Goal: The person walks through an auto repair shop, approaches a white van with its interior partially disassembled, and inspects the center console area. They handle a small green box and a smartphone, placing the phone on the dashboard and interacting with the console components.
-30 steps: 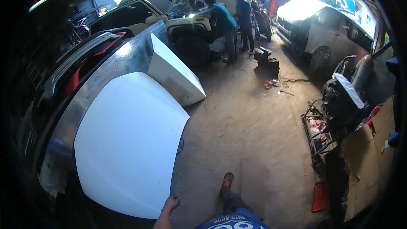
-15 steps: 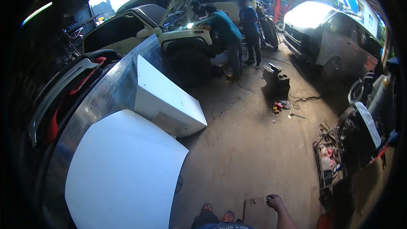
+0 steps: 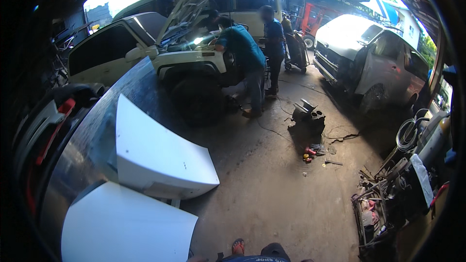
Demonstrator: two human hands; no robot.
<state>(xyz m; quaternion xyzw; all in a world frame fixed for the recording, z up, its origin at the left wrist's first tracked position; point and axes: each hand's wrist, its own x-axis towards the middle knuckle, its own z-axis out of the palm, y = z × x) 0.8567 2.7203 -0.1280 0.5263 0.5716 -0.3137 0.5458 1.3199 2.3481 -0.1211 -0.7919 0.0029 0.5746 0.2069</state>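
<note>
White, smooth, broad panel [image 3: 128,225] with angular corners

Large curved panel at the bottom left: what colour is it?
The large curved panel is white; head view shows it.

White hood panel [image 3: 128,225], white bent panel [image 3: 162,153] — brown floor [image 3: 272,194], teal shirt [image 3: 244,46] — red wheeled machine [image 3: 306,15], white van [image 3: 342,31].

1 head cam, wide, fwd/down.
</note>
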